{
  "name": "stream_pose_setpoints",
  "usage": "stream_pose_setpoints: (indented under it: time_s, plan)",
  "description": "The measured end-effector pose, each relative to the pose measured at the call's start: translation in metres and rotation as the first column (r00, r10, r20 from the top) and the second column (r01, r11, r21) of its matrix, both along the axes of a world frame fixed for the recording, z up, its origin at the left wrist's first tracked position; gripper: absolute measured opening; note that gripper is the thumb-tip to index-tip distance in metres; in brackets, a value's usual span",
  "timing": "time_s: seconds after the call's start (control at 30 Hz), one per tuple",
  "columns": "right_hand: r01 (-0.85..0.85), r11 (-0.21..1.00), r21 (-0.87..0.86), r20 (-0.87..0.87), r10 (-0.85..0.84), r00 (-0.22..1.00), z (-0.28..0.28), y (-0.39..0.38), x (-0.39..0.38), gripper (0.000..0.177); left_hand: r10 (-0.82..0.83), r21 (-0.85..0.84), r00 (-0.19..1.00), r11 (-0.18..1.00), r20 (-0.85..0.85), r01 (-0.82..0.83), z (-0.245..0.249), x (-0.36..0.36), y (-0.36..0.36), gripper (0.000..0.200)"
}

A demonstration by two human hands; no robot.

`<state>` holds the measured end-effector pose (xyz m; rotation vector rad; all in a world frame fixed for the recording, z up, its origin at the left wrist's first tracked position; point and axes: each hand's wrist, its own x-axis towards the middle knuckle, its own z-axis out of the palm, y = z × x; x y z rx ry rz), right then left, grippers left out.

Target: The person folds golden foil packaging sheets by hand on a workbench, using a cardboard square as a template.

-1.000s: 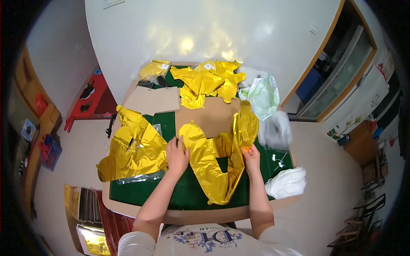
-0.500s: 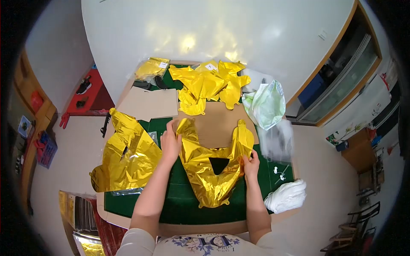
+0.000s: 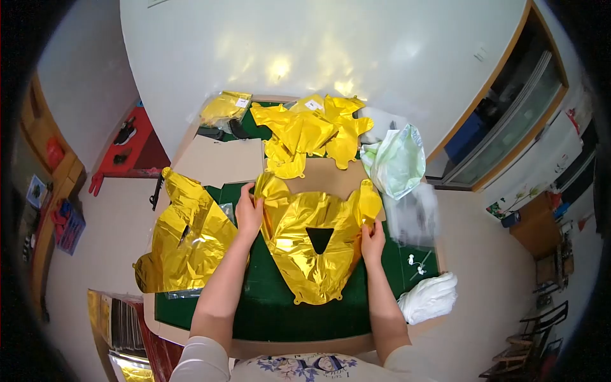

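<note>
A gold foil sheet with a black triangular mark (image 3: 305,267) is spread flat between my hands at the middle of the green-topped table (image 3: 267,318). My left hand (image 3: 249,213) pinches its left edge, and my right hand (image 3: 373,240) holds the edge on the right below a rounded lobe. Left of my left arm lies another large gold foil piece (image 3: 200,235), partly over clear plastic. Several gold foil pieces (image 3: 305,130) are heaped at the back, beyond a brown cardboard sheet (image 3: 324,175).
At the back left is a packaged gold foil (image 3: 223,108) above a cardboard piece (image 3: 219,159). On the right are a pale green plastic bag (image 3: 396,162), clear plastic (image 3: 414,216), small white items (image 3: 418,264) and a white bundle (image 3: 429,298).
The foil's upper part, folded down before, now lies opened upward and covers more of the cardboard. Both hands have shifted slightly, the left one downward and to the left.
</note>
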<state>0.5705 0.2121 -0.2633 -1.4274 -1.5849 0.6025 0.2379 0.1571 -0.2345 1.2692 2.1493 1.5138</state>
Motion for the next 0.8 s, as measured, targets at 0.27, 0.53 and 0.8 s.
stream_pose_setpoints:
  time_s: [0.27, 0.53, 0.8]
  plan:
    - [-0.095, 0.973, 0.21, 0.608, -0.054, 0.792, 0.01, 0.019, 0.0, 0.017, -0.037, 0.012, 0.88, 0.999, -0.474, 0.049, 0.006, 0.02, -0.012, 0.04]
    - [-0.094, 0.981, 0.171, 0.521, -0.01, 0.853, 0.018, 0.011, 0.002, 0.018, -0.343, -0.14, 0.763, 0.937, -0.548, 0.321, -0.013, 0.029, -0.019, 0.032]
    - [0.086, 0.995, 0.047, 0.324, -0.096, 0.941, 0.024, 0.002, 0.001, 0.025, -0.502, -0.384, 0.618, 0.864, -0.604, 0.327, 0.003, 0.064, -0.052, 0.046]
